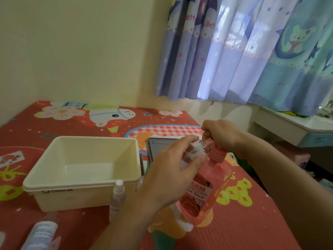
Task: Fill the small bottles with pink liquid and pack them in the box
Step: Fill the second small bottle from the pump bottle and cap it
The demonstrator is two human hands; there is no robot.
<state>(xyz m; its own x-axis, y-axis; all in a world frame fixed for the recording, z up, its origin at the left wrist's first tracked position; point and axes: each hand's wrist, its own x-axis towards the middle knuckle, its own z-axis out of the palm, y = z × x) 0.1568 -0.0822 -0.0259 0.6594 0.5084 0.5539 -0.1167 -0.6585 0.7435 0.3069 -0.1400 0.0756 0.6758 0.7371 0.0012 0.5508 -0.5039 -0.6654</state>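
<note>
Pink liquid stands in the big clear pump bottle point(201, 192); right hand point(222, 135) clamps its pump, left hand point(173, 170) tilts a small clear bottle point(196, 150) under the nozzle, probably to catch it. Cream plastic box point(81, 184) waits left of both.

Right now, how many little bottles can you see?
3: one held in the left hand at the pump, one spray bottle standing before the box, one lying bottom left. Others may be hidden.

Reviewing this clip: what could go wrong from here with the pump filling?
The left hand holds the small bottle tilted at the nozzle of the pink pump bottle, which the right hand presses; liquid may miss the narrow mouth and drip on the mat. The left forearm may topple the upright spray bottle.
</note>
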